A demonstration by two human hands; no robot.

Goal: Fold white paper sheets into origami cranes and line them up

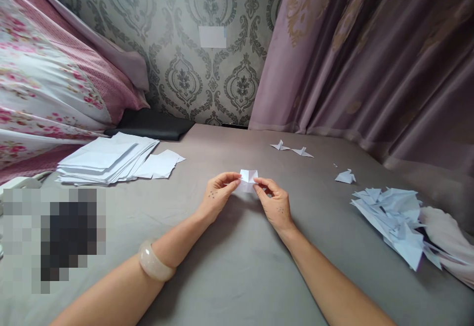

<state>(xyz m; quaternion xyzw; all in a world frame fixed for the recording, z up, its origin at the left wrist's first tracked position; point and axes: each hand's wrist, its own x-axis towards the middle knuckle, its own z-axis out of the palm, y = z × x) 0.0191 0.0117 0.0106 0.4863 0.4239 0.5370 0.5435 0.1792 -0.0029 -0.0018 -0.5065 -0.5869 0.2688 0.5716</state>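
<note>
Between my two hands, a small folded piece of white paper [249,181] is held up just above the grey sheet. It shows a crease down the middle, with its upper part standing up. My left hand [219,192] pinches its left edge between thumb and fingers. At the right edge, my right hand [274,201] grips it the same way. A pale bangle [155,263] circles my left forearm. Both hands cover the side edges of the paper.
Left lies a stack of white paper [107,160] beside smaller loose sheets [159,164]. Two folded paper birds [302,151] sit at the back, another folded piece [345,176] at right. A heap of folded paper [394,222] lies far right near a curtain [318,69]. A dark cloth [148,124] lies back left.
</note>
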